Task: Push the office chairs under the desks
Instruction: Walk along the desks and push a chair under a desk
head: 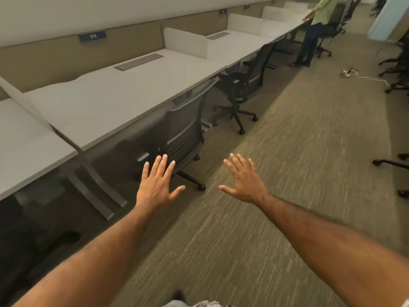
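A long row of white desks (115, 96) runs along the left wall. A dark mesh office chair (186, 127) is tucked under the nearest desk, its backrest against the desk edge. A second black chair (245, 85) stands farther along, partly under its desk with its wheeled base out on the carpet. My left hand (157, 185) is stretched out with fingers spread, just short of the near chair's back and not touching it. My right hand (243, 180) is also spread and empty over the carpet.
A person in a green top (318, 21) stands at the far desks beside another chair (332, 32). More chair bases (396, 162) line the right edge. A white cable with a power strip (352, 74) lies on the carpet aisle.
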The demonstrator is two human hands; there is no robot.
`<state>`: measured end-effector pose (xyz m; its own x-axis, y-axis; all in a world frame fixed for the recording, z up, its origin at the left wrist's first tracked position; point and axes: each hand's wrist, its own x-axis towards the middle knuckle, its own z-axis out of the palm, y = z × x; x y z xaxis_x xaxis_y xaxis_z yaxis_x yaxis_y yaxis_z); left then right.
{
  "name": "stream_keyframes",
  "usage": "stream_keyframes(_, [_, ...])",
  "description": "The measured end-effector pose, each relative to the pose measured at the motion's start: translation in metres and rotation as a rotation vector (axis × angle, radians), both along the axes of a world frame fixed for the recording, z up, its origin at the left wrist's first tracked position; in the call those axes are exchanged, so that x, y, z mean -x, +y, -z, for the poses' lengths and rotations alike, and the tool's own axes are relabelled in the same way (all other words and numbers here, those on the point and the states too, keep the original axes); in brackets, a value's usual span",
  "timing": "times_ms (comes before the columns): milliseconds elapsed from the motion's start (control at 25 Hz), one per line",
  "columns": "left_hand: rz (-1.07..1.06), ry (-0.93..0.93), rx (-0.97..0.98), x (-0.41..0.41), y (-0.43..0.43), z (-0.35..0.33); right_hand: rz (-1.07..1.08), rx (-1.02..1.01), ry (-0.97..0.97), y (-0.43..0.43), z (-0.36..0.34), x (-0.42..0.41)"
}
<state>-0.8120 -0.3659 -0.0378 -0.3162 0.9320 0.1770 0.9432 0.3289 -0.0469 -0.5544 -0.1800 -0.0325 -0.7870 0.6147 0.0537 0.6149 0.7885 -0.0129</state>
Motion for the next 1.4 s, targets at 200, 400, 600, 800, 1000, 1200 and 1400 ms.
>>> stream_keyframes(200, [-0.017,0.040,-0.048,0.039,0.091,-0.019,-0.011,-0.026,0.030,0.077,-0.020,0.033])
stream_keyframes(400, [-0.051,0.018,-0.078,0.092,0.196,-0.027,-0.042,-0.019,0.020,0.166,-0.036,0.083])
stream_keyframes(600, [-0.053,-0.001,-0.056,0.141,0.296,-0.043,-0.060,-0.066,0.059,0.254,-0.053,0.138])
stream_keyframes(800, [-0.111,-0.054,-0.029,0.174,0.357,-0.043,-0.108,-0.060,0.068,0.327,-0.056,0.198])
stream_keyframes(1000, [-0.366,-0.389,0.131,0.195,0.407,-0.029,-0.227,-0.014,0.104,0.409,-0.050,0.279])
stream_keyframes(1200, [-0.398,-0.384,0.139,0.201,0.417,-0.019,-0.402,0.129,0.106,0.486,-0.045,0.362])
stream_keyframes(1400, [-0.428,-0.393,0.118,0.216,0.416,-0.024,-0.497,0.218,-0.117,0.540,-0.030,0.406])
